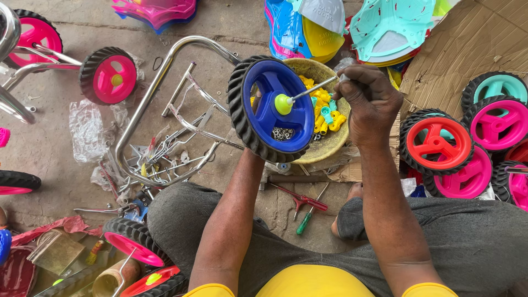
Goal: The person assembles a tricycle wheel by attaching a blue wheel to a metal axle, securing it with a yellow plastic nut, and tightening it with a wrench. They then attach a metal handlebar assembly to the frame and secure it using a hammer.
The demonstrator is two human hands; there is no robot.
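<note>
Grey-clad knees (231, 231) are filling the bottom of the frame, and above them, at centre, the left hand (254, 157), mostly hidden, is propping up a blue wheel (272, 107) from behind. Right hand (371, 102) is closing around a metal rod (313, 89) running into the wheel's yellow hub cap (283, 103). Behind the wheel a bowl (330, 144) of small yellow and teal caps is sitting, with red and pink wheels (440, 144) lying at the right edge.

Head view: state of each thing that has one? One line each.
blue wheel: held tilted, rod through its hub, small nuts lying in the rim
metal rod: pinched at its end, yellow cap on it at the hub
left hand: mostly hidden behind the wheel, supporting it
right hand: closed on the rod end
bowl: holds yellow and teal caps
chrome frame: lying on the floor, no wheels on it
pliers: lying on the floor, unused
</note>
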